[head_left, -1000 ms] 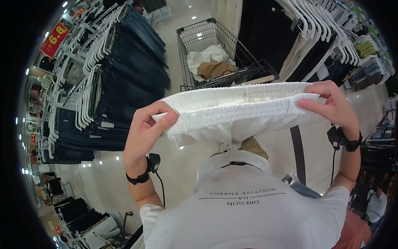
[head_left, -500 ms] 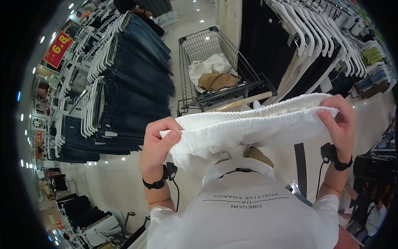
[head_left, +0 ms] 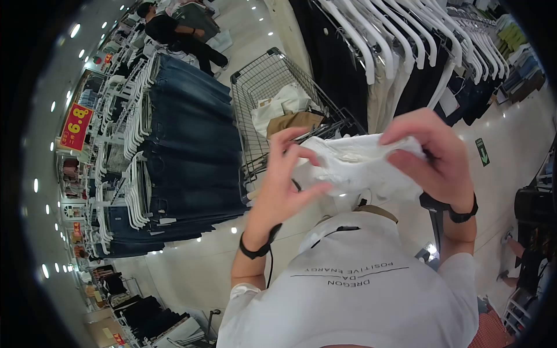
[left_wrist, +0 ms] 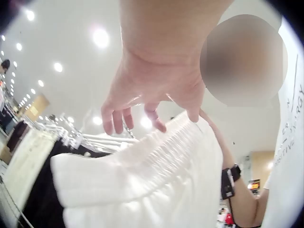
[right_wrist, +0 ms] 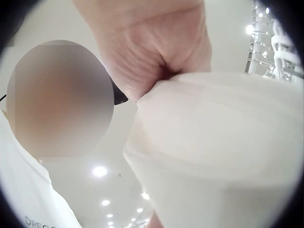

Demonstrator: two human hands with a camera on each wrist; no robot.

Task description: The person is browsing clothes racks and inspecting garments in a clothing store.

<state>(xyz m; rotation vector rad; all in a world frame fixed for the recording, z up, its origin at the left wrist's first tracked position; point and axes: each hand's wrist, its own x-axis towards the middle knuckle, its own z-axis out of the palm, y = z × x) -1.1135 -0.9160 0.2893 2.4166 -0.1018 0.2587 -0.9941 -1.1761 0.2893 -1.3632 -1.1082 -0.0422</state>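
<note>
A white elastic-waist garment [head_left: 362,171] hangs in front of my chest, its gathered waistband bunched shorter between my hands. My right hand [head_left: 441,159] grips the waistband at its right end, fingers over the top and thumb on the near side. At the other end, my left hand [head_left: 278,191] has its fingers spread and loosely bent. Its fingertips are right at the waistband's upper edge in the left wrist view, without being curled round the cloth. White fabric [right_wrist: 213,137] drapes below the right palm in the right wrist view and hides those fingertips.
A wire shopping cart [head_left: 241,95] holding white and brown clothes stands ahead. Hanging jeans [head_left: 191,127] line the left, and a rack with white hangers [head_left: 371,55] stands right. A person in black [head_left: 168,29] is at the far left aisle.
The waistband was stretched wide with both hands gripping its ends. My hands have come closer together, the left moving right and its grip loosening. The view has turned, bringing the person in black into sight.
</note>
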